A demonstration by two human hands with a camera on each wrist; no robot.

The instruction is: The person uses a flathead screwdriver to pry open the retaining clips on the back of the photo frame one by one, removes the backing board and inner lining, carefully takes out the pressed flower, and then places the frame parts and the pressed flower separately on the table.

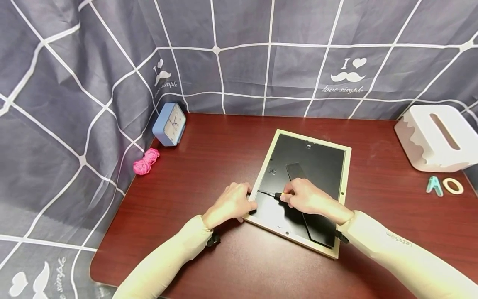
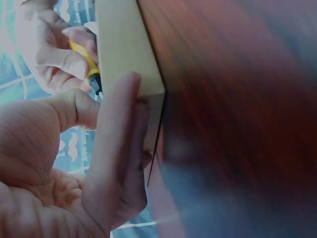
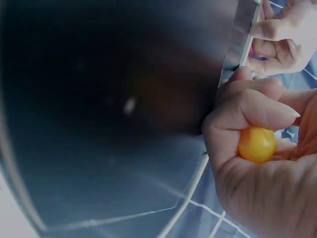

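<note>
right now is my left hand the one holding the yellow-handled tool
No, the right hand grips the yellow-handled tool, while the left hand holds the pale frame.

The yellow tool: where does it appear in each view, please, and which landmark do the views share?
Head: right of centre, below the middle, the yellow tool.
Left wrist: upper left, its handle.
Right wrist: right side, just below mid-height; only its rounded end shows.
Shared landmark: the right hand, gripping it in all three.
</note>
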